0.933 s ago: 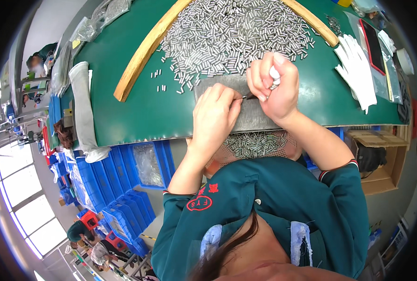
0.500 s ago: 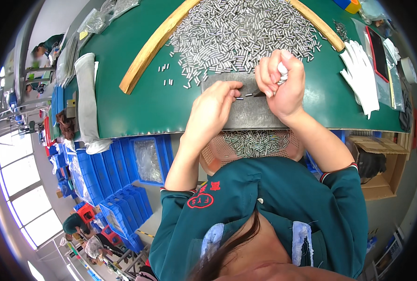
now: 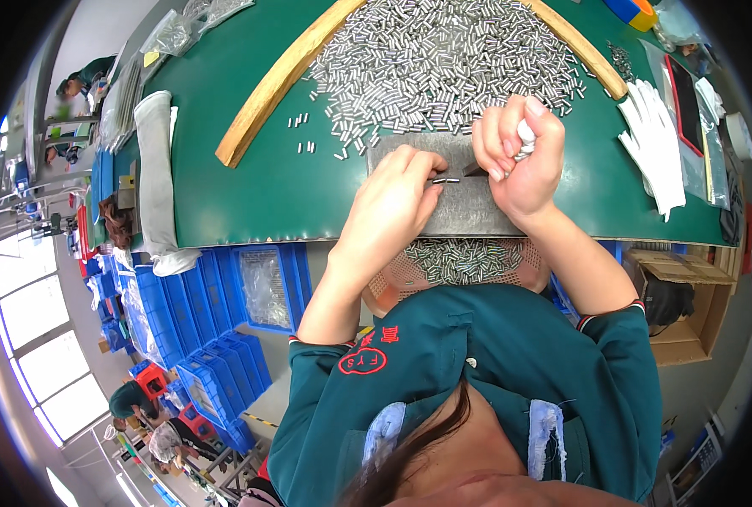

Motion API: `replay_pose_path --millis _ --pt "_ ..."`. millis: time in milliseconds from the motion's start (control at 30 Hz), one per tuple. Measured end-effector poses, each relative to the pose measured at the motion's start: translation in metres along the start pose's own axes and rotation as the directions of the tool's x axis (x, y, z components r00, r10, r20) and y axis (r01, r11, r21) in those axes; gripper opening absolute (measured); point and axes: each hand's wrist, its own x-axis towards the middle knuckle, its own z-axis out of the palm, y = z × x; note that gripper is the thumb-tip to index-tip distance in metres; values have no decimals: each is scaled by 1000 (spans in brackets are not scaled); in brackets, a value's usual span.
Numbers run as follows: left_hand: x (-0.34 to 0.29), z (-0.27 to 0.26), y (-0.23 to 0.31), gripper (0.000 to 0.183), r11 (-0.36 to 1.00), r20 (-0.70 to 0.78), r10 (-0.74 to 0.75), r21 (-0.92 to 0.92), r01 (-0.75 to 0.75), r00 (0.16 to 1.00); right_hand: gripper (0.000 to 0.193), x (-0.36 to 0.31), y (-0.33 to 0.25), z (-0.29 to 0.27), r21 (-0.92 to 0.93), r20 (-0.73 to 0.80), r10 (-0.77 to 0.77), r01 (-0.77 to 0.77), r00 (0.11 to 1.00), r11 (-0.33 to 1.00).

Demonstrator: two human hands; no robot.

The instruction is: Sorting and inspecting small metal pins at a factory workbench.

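On a dark grey metal plate (image 3: pixel 477 215), two small metal pins (image 3: pixel 446 180) lie end to end. My left hand (image 3: pixel 393 193) is over the plate's left side, fingers bent, with thumb and forefinger apart on either side of the left pin; whether they touch it is unclear. My right hand (image 3: pixel 524 165) is closed around a tool with a white handle (image 3: pixel 525 135). Its dark, flat tip (image 3: pixel 475 170) points left, just above and right of the pins; most of the tool is hidden in the fist. Beyond the plate spreads a large pile of similar pins (image 3: pixel 443 68).
Wooden strips (image 3: pixel 283 84) flank the pile. Several loose pins (image 3: pixel 306 147) lie left. A white glove (image 3: pixel 651 144) and red-edged phone (image 3: pixel 684 101) are at right, a grey sleeve (image 3: pixel 156 169) at left. Below the table edge sits a pink basket (image 3: pixel 384 283) of pins, with blue crates (image 3: pixel 224 380) at lower left.
My left thumb and forefinger have spread apart around the left pin. The two pins now lie closer together in line. My right hand has shifted slightly right, and the tool tip is off the pins.
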Motion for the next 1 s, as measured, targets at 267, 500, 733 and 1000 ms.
replay_pose_path --millis 267,500,733,1000 --pt "4 5 -2 10 979 -79 -69 184 82 994 39 1 1 2 -16 18 40 -40 999 999" --pt "3 10 6 9 996 -80 -54 61 59 995 39 -1 -1 1 -39 -7 14 -14 1000 999" --pt "-2 18 1 11 997 -118 -69 17 72 991 39 -1 -1 10 -60 -67 52 -56 996 997" --pt "0 17 0 10 994 -83 -104 -33 101 991 39 1 1 4 -6 -65 40 -40 997 999"
